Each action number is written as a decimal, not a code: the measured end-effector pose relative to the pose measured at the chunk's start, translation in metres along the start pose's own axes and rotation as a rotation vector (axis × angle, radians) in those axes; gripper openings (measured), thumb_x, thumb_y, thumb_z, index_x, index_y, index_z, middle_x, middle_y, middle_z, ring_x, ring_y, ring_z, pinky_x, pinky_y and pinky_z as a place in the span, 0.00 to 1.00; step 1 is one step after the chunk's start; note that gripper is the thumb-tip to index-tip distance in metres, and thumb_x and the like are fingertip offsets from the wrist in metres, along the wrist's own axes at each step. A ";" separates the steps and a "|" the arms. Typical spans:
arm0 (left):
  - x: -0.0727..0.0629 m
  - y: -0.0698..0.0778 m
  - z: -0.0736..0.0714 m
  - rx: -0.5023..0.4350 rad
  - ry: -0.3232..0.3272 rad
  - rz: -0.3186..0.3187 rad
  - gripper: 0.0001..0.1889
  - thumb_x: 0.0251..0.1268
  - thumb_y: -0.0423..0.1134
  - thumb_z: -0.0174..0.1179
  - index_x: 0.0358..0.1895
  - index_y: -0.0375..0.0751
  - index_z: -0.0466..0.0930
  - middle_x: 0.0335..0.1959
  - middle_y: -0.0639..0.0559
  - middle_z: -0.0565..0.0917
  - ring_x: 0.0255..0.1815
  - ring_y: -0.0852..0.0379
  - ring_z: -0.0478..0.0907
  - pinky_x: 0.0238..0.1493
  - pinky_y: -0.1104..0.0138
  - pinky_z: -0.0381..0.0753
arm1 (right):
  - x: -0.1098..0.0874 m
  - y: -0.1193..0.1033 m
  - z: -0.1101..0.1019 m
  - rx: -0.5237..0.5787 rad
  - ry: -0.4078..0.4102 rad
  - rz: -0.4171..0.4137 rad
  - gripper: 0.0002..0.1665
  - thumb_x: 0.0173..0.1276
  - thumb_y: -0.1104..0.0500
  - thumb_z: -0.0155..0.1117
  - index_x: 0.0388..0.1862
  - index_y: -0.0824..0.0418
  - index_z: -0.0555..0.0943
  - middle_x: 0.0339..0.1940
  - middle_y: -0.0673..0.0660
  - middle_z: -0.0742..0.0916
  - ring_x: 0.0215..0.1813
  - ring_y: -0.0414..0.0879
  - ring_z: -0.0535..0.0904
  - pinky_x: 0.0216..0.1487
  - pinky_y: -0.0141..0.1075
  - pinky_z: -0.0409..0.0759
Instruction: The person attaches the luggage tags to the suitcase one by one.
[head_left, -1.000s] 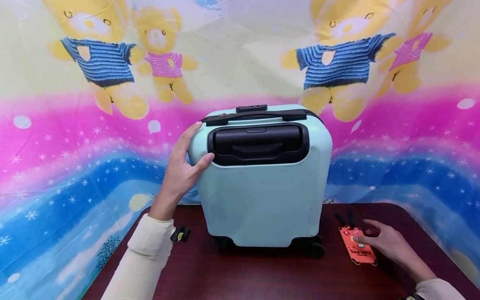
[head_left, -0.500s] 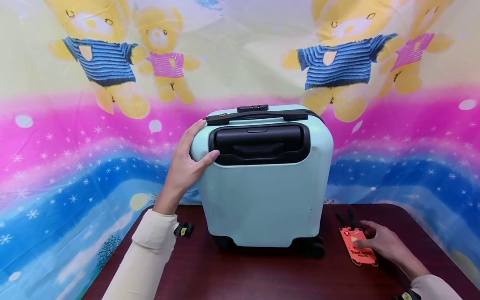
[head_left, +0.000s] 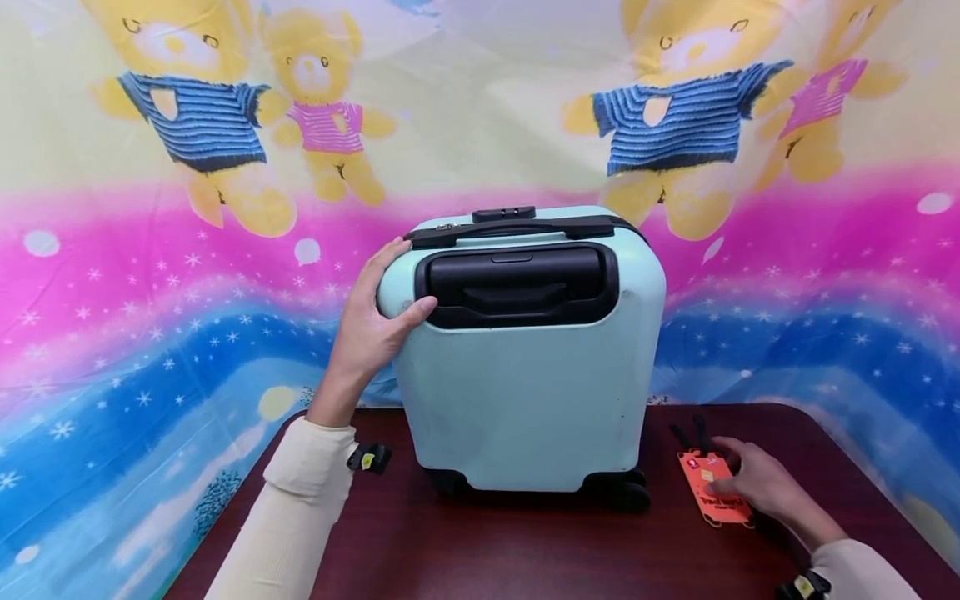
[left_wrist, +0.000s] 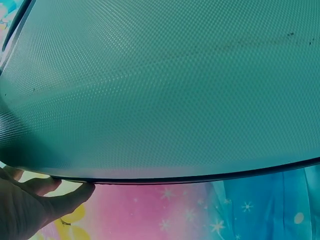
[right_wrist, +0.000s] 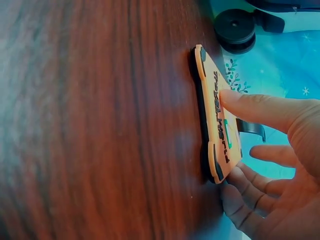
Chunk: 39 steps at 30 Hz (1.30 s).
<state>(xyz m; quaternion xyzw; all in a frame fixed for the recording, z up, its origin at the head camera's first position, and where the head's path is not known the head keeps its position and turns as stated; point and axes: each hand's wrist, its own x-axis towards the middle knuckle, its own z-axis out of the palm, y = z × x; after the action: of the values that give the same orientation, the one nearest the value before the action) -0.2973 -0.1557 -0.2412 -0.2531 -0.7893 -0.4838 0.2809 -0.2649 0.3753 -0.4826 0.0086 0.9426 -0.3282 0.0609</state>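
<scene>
A mint-green suitcase [head_left: 525, 400] stands upright on the table, its black telescoping handle [head_left: 517, 275] pushed down. My left hand [head_left: 367, 329] holds its upper left corner, thumb on the front by the handle recess and fingers along the side. In the left wrist view, fingertips [left_wrist: 86, 191] meet the dark seam edge of the textured shell. To the right lies an orange luggage tag [head_left: 716, 510] printed with "Travel World". My right hand [head_left: 761, 483] grips it by the side; in the right wrist view the thumb [right_wrist: 235, 100] presses its face and the other fingers curl at its edge.
The dark red wooden table [head_left: 525, 558] has rounded far corners. A black strap [head_left: 701, 433] extends from the tag's far end. Black wheels [head_left: 628, 493] are under the suitcase's right side. A backdrop [head_left: 480, 108] printed with bears hangs close behind.
The right hand has shifted slightly left, farther over the tag, which lies in nearly the same place. The left hand stays on the suitcase corner, its thumb a little farther onto the front.
</scene>
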 end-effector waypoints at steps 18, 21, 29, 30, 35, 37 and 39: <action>-0.001 0.002 0.001 -0.003 0.003 -0.021 0.37 0.68 0.44 0.71 0.79 0.62 0.67 0.83 0.59 0.62 0.77 0.47 0.66 0.61 0.40 0.84 | -0.003 -0.003 0.003 0.141 -0.013 0.073 0.46 0.64 0.58 0.77 0.69 0.83 0.66 0.21 0.51 0.71 0.19 0.42 0.63 0.21 0.37 0.69; -0.001 0.001 0.000 -0.004 -0.001 -0.020 0.37 0.68 0.44 0.71 0.79 0.62 0.67 0.83 0.60 0.62 0.77 0.47 0.66 0.61 0.40 0.84 | -0.005 -0.002 0.003 0.164 -0.016 0.078 0.39 0.65 0.58 0.76 0.65 0.80 0.71 0.21 0.50 0.69 0.17 0.42 0.64 0.20 0.38 0.73; -0.001 0.000 0.000 0.002 -0.007 -0.016 0.38 0.67 0.44 0.71 0.79 0.62 0.67 0.84 0.59 0.62 0.77 0.46 0.66 0.61 0.40 0.84 | -0.009 -0.001 0.001 0.158 -0.013 0.052 0.30 0.67 0.61 0.74 0.60 0.77 0.74 0.32 0.55 0.79 0.29 0.45 0.73 0.28 0.37 0.74; -0.001 0.000 0.000 0.003 -0.008 -0.017 0.38 0.67 0.44 0.71 0.79 0.62 0.67 0.84 0.60 0.61 0.77 0.46 0.66 0.61 0.40 0.84 | -0.009 -0.001 0.001 0.157 -0.011 0.046 0.29 0.67 0.62 0.73 0.60 0.77 0.74 0.34 0.55 0.81 0.31 0.46 0.75 0.30 0.36 0.74; -0.001 0.001 0.000 0.001 -0.015 -0.021 0.38 0.68 0.44 0.71 0.79 0.63 0.66 0.84 0.60 0.61 0.77 0.47 0.66 0.61 0.40 0.84 | -0.011 0.000 -0.001 0.196 -0.019 0.046 0.28 0.68 0.66 0.70 0.62 0.78 0.73 0.31 0.55 0.82 0.30 0.45 0.75 0.29 0.36 0.74; -0.001 0.000 0.000 -0.004 -0.016 -0.025 0.38 0.68 0.44 0.70 0.79 0.63 0.66 0.83 0.61 0.61 0.77 0.47 0.66 0.61 0.40 0.84 | -0.012 0.001 -0.003 0.225 -0.032 0.042 0.27 0.69 0.67 0.68 0.62 0.79 0.72 0.28 0.54 0.80 0.27 0.44 0.73 0.28 0.36 0.73; -0.001 0.001 -0.001 -0.008 -0.018 -0.031 0.38 0.68 0.44 0.70 0.79 0.63 0.66 0.83 0.61 0.61 0.77 0.48 0.65 0.61 0.40 0.84 | -0.013 0.001 -0.004 0.250 -0.045 0.035 0.27 0.71 0.67 0.66 0.63 0.79 0.71 0.25 0.53 0.79 0.25 0.43 0.70 0.27 0.35 0.71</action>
<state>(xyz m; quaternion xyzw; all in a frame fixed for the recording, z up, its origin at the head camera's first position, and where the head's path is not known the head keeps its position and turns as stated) -0.2960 -0.1562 -0.2413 -0.2465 -0.7936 -0.4890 0.2653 -0.2520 0.3794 -0.4782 0.0253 0.8924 -0.4422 0.0863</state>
